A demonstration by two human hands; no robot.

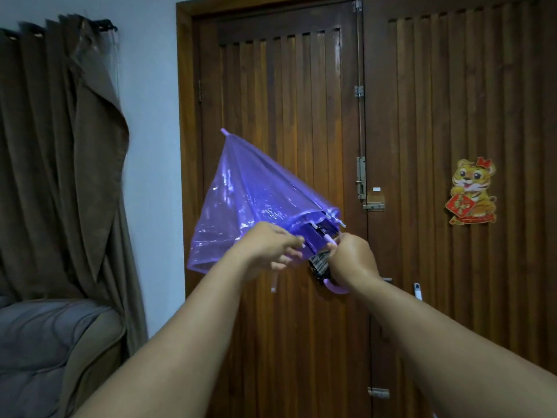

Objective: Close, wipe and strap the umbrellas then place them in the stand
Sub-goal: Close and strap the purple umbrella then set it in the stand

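**Umbrella half folded, held in both hands before the door**

Umbrella [250, 194] of clear purple plastic hangs in the air at arm's length, its tip pointing up and to the left, its canopy partly collapsed into a loose cone with the skin still slack and bulging on the left side. White rib tips [331, 217] cluster near the lower right edge of the canopy, and one more rib end pokes down below the left hand.

The left hand [271, 247] reaches in from below, its fingers curled onto the lower hem of the canopy and pinching the plastic near the ribs. The right hand [349, 257] is closed round the shaft just above the curved purple handle [339, 288], whose hook shows beneath the wrist. A dark printed tag or sleeve [319, 265] sits on the shaft between the two hands; what it is cannot be told.

Behind the umbrella stands a slatted brown wooden door [286, 101] with bolts along its right edge. A tiger sticker [471, 191] is stuck on the panel to the right. At left hangs a brown curtain [60, 146], with a grey cushioned seat [45, 342] beneath it.
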